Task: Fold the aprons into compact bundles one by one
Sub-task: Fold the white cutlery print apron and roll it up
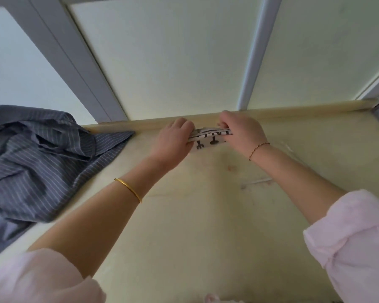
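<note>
So we're looking down at a pale yellow table (206,226) with both arms stretched out toward its far edge, where a raised cream-coloured lip (293,110) runs along in front of frosted window panels (173,51) with grey frames.

The folded apron (208,138) is right up at that far edge, just short of the lip. It's white with a black print on it, already down to a small flat bundle. We can make out some black marks along its top fold that look like lettering, plus a fork-ish shape and a blob below (honestly too squashed and small for us to read any word or brand).

The left hand (173,141) has its fingers curled over the left end of the bundle, gripping it. The right hand (241,130) does the same on the right end, fingers bent over the top edge and pinching the fabric. The two hands are close together with only a short strip of cloth showing between them.

Off to the left there's a second apron (42,162), grey-blue with thin pale stripes, lying crumpled and unfolded on the table, well apart from the hands.

We also spot a gold bangle (129,190) on the left wrist, a thin chain bracelet (258,149) on the right, and rolled-up pink sleeves (354,248).
</note>
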The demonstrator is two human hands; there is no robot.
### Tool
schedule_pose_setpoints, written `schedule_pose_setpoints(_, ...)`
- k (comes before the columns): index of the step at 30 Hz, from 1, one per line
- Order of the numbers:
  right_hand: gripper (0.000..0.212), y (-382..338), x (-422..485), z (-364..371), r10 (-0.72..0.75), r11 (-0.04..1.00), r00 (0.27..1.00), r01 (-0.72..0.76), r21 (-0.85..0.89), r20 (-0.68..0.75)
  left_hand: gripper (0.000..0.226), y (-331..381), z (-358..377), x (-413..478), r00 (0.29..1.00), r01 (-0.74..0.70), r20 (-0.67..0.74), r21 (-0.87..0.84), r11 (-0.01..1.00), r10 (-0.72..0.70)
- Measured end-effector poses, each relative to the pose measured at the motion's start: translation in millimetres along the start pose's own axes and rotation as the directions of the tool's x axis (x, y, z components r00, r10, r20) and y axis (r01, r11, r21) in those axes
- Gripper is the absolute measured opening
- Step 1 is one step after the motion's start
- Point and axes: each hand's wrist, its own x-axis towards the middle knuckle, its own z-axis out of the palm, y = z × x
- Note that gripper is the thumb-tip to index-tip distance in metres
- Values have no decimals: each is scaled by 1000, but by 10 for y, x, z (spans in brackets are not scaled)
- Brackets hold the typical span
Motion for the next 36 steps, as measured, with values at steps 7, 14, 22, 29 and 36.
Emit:
schedule_pose_setpoints(7, 18, 117, -954, 694, 0, 1000, 885, 13, -26, 466, 21, 134, 628, -859, 872, -100, 483, 10, 995, 83)
schedule_pose_setpoints(14, 27, 202, -1246, 683, 31, 957, 801, -197, 214, 599, 16, 164, 545, -1033, 640, 234, 765, -286, 929, 74)
schedule_pose_setpoints(22, 31, 214, -1259, 887, 247, 820, 857, -434, 374, 453, 19, 72, 548, -1207, 637, 725, 740, -481, 493, -215)
schedule_pose_setpoints(29, 23, 94, -1182, 1032, 393, 882, 821, -464, 82, 415, 20, 31, 535, -1319, 606, 783, 736, -484, 391, -301)
schedule_pose_setpoints(36, 29, -40, -1083, 1096, 464, 883, 811, -454, -118, 356, 21, 210, 591, -1335, 822, 519, 311, -66, 852, -477)
